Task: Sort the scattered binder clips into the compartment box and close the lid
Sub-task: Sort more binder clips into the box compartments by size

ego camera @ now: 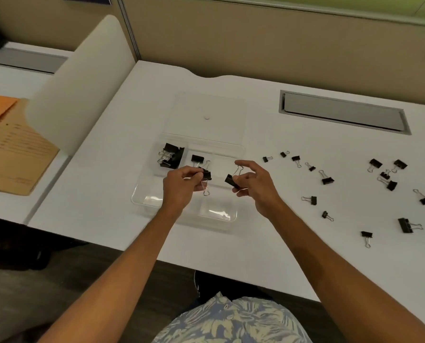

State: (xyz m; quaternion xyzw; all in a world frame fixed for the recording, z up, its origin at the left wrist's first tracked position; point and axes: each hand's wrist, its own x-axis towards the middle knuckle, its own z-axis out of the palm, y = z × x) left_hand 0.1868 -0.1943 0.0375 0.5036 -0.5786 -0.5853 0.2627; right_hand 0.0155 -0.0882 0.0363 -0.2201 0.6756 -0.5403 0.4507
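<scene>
Left hand [179,185] half-hides clip [207,175]; box [142,203] faint

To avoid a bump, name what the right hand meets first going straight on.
The right hand points leftward: likely the clip in the left hand first, though depth is unclear.

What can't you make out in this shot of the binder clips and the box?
All in the head view.
1. Middle of the compartment box: the left hand and right hand cover it, so its contents there are unknown.
2. Pile of clips in the far left compartment: overlapping, count unclear.
3. Binder clip in the left hand: body partly behind the fingers.
4. Tan folder: cut off by the left edge, print blurred.
</scene>
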